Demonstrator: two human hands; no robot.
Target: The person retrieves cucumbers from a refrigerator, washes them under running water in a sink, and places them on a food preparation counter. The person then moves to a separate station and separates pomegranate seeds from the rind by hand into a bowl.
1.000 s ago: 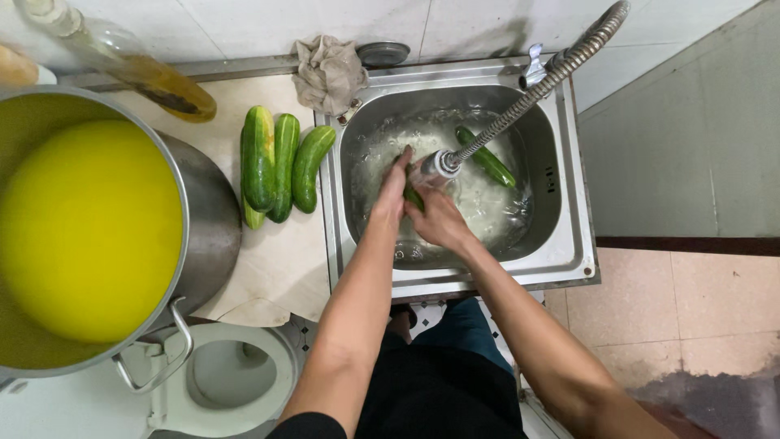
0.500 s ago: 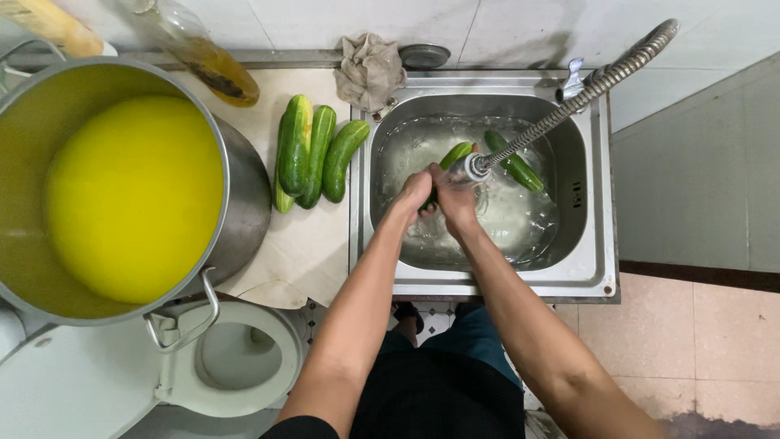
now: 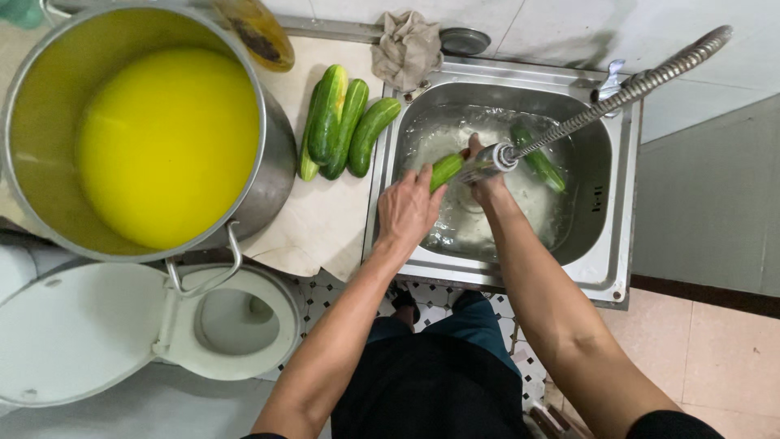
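I'm rinsing a cucumber (image 3: 445,171) under the sprayer (image 3: 486,161): left hand (image 3: 409,210) grips it, right hand (image 3: 485,189) rubs; turning it comes next.

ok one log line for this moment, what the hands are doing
left hand: holds cucumber | right hand: on cucumber, under sprayer | sink: another cucumber

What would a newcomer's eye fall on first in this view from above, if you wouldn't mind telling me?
First the big steel pot of bright yellow liquid at the upper left. Then the steel sink to its right, where the left hand holds a cucumber under the flexible tap and the right hand meets it. Between pot and sink, washed-looking cucumbers lie side by side on the counter.
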